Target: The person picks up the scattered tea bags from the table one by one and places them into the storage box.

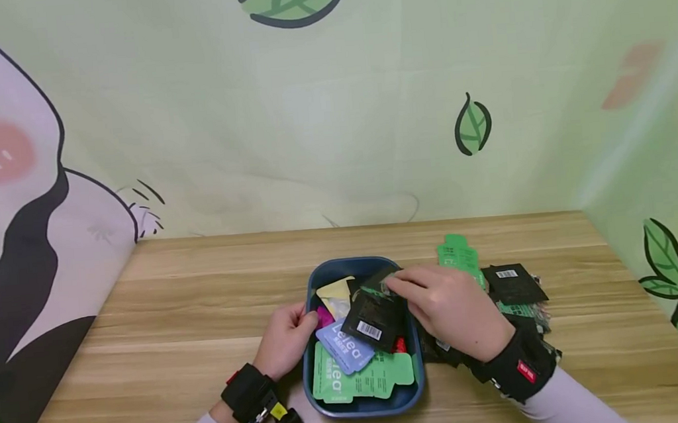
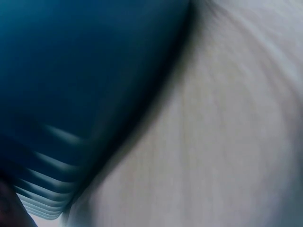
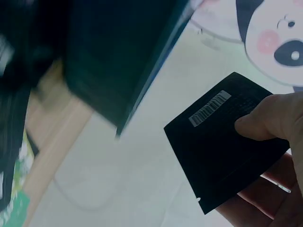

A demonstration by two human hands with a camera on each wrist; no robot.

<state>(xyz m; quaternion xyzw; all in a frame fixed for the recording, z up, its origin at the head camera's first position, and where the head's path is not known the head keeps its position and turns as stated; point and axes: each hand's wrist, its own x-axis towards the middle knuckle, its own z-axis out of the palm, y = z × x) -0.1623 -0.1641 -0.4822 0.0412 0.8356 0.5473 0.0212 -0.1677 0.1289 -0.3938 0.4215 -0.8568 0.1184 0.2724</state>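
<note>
A blue plastic basket (image 1: 366, 408) stands on the table with flat packets and cards inside. My left hand (image 1: 286, 338) grips its left rim; the left wrist view shows the basket's outer wall (image 2: 85, 71) up close. Over the basket's far right part, my right hand (image 1: 450, 302) pinches a flat black packet (image 3: 222, 137) with a white barcode, thumb on the barcode side. Inside the basket lie a green flattened carton (image 1: 364, 382), a lilac-blue packet (image 1: 345, 350), a pale yellow piece (image 1: 336, 293) and a magenta piece (image 1: 325, 317).
Right of the basket, a loose pile holds a green flattened carton (image 1: 459, 255), a black packet (image 1: 513, 284) with a barcode, and more packets partly under my right forearm. The wooden table (image 1: 201, 282) ends at a printed backdrop (image 1: 338, 125).
</note>
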